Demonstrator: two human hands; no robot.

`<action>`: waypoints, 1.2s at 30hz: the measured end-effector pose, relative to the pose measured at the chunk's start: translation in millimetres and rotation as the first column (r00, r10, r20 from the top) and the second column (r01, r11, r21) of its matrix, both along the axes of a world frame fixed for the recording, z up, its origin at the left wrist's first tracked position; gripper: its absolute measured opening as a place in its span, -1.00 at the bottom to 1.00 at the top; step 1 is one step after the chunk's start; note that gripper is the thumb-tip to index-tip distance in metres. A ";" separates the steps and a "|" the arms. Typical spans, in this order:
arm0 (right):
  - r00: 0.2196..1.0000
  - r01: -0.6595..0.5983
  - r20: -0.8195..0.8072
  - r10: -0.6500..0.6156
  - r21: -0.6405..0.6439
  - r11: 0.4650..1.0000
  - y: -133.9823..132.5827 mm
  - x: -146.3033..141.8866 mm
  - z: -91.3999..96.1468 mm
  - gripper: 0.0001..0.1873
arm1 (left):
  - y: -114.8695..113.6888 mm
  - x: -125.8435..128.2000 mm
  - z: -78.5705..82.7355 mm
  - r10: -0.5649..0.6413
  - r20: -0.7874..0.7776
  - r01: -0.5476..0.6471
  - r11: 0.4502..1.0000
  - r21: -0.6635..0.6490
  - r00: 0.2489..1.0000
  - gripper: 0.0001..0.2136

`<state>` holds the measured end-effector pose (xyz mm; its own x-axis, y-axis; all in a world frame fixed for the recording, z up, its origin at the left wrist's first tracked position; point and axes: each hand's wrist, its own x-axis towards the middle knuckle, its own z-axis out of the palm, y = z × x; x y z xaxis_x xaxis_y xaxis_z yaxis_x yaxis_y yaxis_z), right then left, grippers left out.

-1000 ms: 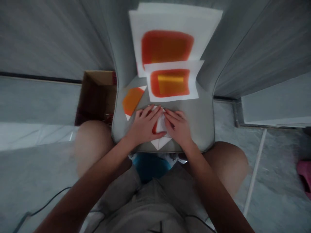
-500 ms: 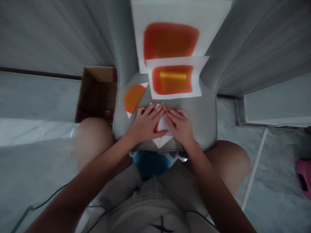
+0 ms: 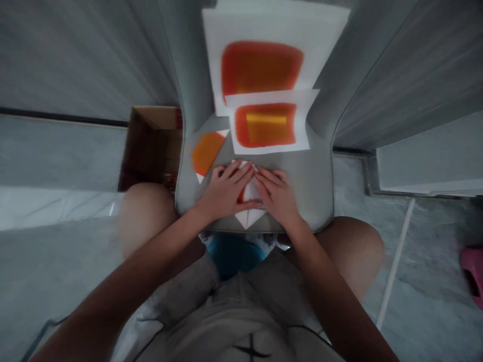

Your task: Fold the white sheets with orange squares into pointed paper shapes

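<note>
A small folded sheet of paper (image 3: 247, 218), white with red showing in gaps, lies on the grey chair seat (image 3: 311, 193), its pointed end towards me. My left hand (image 3: 226, 190) rests across its left side, fingers stretched out and the thumb reaching over the lower part. At the right edge, my right hand (image 3: 277, 190) has its fingers close together and the thumb tucked in, gripping the paper. The fingertips of both hands nearly meet at the top. Much of the paper is hidden under them.
An orange folded paper piece (image 3: 207, 153) with white corners lies left of my hands. Behind stand a white sheet with an orange panel (image 3: 302, 146) and a larger similar one (image 3: 324, 40) against the backrest. An open cardboard box (image 3: 130, 146) sits left; a pink shoe (image 3: 473, 271) lies far right.
The camera view has shifted slightly. Both hands stay on the folded paper in nearly the same pose, and the other sheets have not visibly moved on the chair.
</note>
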<state>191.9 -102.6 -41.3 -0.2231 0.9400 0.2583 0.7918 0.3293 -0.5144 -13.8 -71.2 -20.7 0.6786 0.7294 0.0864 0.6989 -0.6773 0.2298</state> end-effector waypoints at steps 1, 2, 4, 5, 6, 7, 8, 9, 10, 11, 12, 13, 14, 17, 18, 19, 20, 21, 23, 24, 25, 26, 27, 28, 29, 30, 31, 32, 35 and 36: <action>1.000 -0.005 0.001 0.005 -0.006 1.000 -0.1 0.0 0.6 -0.51 | 1.4 -0.7 1.3 -0.006 0.007 0.006 1.000 -0.004 1.000 -0.23; 1.000 -0.012 0.003 0.012 -0.012 1.000 -0.2 -0.1 1.1 -0.50 | 3.1 -1.3 2.3 -0.012 0.015 0.012 1.000 -0.008 1.000 -0.29; 1.000 -0.028 0.009 0.028 -0.030 0.999 -0.1 -0.6 1.9 -0.48 | 6.7 -2.2 3.4 -0.016 0.036 0.017 1.000 -0.019 0.999 -0.39; 1.000 -0.029 0.011 0.030 -0.037 0.999 0.1 -1.0 2.0 -0.48 | 8.3 -2.3 3.3 -0.017 0.045 0.018 1.000 -0.023 0.999 -0.42; 1.000 -0.025 0.014 0.025 -0.044 0.999 0.3 -1.4 1.9 -0.47 | 9.5 -2.2 2.9 -0.018 0.050 0.020 0.999 -0.025 0.999 -0.43; 1.000 -0.017 0.015 0.017 -0.046 0.999 0.5 -1.9 1.7 -0.47 | 10.4 -1.9 2.3 -0.020 0.050 0.021 1.000 -0.023 0.999 -0.44; 1.000 -0.008 0.016 0.009 -0.047 0.999 0.7 -2.5 1.3 -0.47 | 10.9 -1.6 1.4 -0.021 0.046 0.022 1.000 -0.018 0.999 -0.45; 1.000 -0.001 0.019 0.002 -0.048 0.999 0.7 -3.1 0.9 -0.47 | 11.1 -1.3 0.5 -0.023 0.038 0.024 1.000 -0.011 0.999 -0.45; 1.000 0.002 0.023 -0.001 -0.049 0.999 0.6 -3.7 0.7 -0.47 | 11.1 -1.1 -0.5 -0.026 0.028 0.026 1.000 -0.004 0.999 -0.46; 1.000 0.000 0.028 0.001 -0.050 0.999 0.4 -4.4 0.7 -0.47 | 11.0 -1.0 -1.4 -0.028 0.019 0.028 1.000 0.001 0.999 -0.46; 0.999 -0.003 0.036 0.005 -0.054 0.999 0.0 -5.0 1.0 -0.46 | 10.8 -1.0 -2.3 -0.029 0.010 0.029 1.000 0.005 1.000 -0.46; 0.999 -0.006 0.046 0.008 -0.059 0.998 -0.6 -5.7 1.6 -0.46 | 10.8 -1.1 -3.0 -0.031 0.002 0.031 1.000 0.006 1.000 -0.46; 0.998 -0.006 0.058 0.010 -0.065 0.998 -1.2 -6.5 2.5 -0.46 | 10.7 -1.2 -3.6 -0.032 -0.005 0.032 0.999 0.007 0.999 -0.45; 0.996 0.005 0.088 0.002 -0.085 0.996 -2.8 -8.7 5.2 -0.45 | 11.0 -1.1 -4.4 -0.029 -0.014 0.029 1.000 0.006 0.999 -0.44; 0.996 0.008 0.093 0.000 -0.091 0.996 -3.1 -9.4 5.8 -0.45 | 11.1 -0.9 -4.5 -0.026 -0.015 0.026 1.000 0.003 1.000 -0.44; 0.996 0.008 0.093 0.000 -0.095 0.995 -3.4 -10.0 6.1 -0.45 | 11.3 -0.7 -4.6 -0.023 -0.015 0.023 1.000 -0.002 1.000 -0.44; 0.996 0.008 0.091 0.001 -0.098 0.995 -3.6 -10.5 6.0 -0.44 | 11.4 -0.5 -4.6 -0.019 -0.017 0.019 1.000 -0.008 1.000 -0.43; 0.996 0.006 0.088 0.003 -0.099 0.995 -3.8 -10.9 5.5 -0.44 | 11.5 -0.3 -4.6 -0.015 -0.018 0.015 1.000 -0.014 1.000 -0.43; 0.996 0.000 0.088 0.008 -0.100 0.995 -4.2 -11.3 4.1 -0.44 | 11.8 -0.1 -4.7 -0.011 -0.021 0.010 1.000 -0.020 1.000 -0.43; 0.996 -0.001 0.090 0.010 -0.100 0.995 -4.4 -11.4 3.3 -0.44 | 11.8 -0.1 -4.7 -0.010 -0.022 0.010 1.000 -0.020 1.000 -0.43; 0.996 -0.001 0.094 0.010 -0.101 0.995 -4.6 -11.5 2.6 -0.43 | 11.8 -0.1 -4.6 -0.011 -0.023 0.010 1.000 -0.019 1.000 -0.42; 0.995 -0.001 0.099 0.011 -0.101 0.995 -4.8 -11.5 2.0 -0.43 | 11.8 -0.2 -4.4 -0.012 -0.023 0.011 1.000 -0.018 1.000 -0.42; 0.994 0.000 0.105 0.010 -0.100 0.995 -4.9 -11.4 1.7 -0.44 | 11.8 -0.3 -4.2 -0.012 -0.024 0.012 1.000 -0.016 1.000 -0.42; 0.994 0.003 0.113 0.008 -0.100 0.995 -5.1 -11.4 1.5 -0.44 | 11.7 -0.4 -3.9 -0.012 -0.025 0.012 1.000 -0.015 1.000 -0.41; 0.992 0.006 0.123 0.007 -0.100 0.995 -5.2 -11.4 1.4 -0.44 | 11.6 -0.4 -3.6 -0.011 -0.025 0.011 1.000 -0.014 1.000 -0.41; 0.991 0.008 0.133 0.006 -0.099 0.995 -5.2 -11.3 1.4 -0.43 | 11.6 -0.5 -3.3 -0.010 -0.025 0.009 1.000 -0.014 1.000 -0.41; 0.990 0.009 0.141 0.005 -0.098 0.995 -5.2 -11.2 1.4 -0.43 | 11.5 -0.5 -3.0 -0.009 -0.025 0.009 1.000 -0.015 1.000 -0.41; 0.989 0.011 0.145 0.003 -0.096 0.995 -5.2 -11.1 1.3 -0.44 | 11.5 -0.4 -2.9 -0.009 -0.023 0.009 1.000 -0.015 1.000 -0.41; 0.991 0.015 0.137 -0.002 -0.090 0.996 -5.3 -10.7 1.1 -0.45 | 11.4 -0.2 -2.7 -0.011 -0.023 0.011 1.000 -0.014 1.000 -0.41; 0.991 0.015 0.136 -0.002 -0.090 0.996 -5.4 -10.6 1.1 -0.45 | 11.3 -0.1 -2.7 -0.013 -0.024 0.012 1.000 -0.014 1.000 -0.42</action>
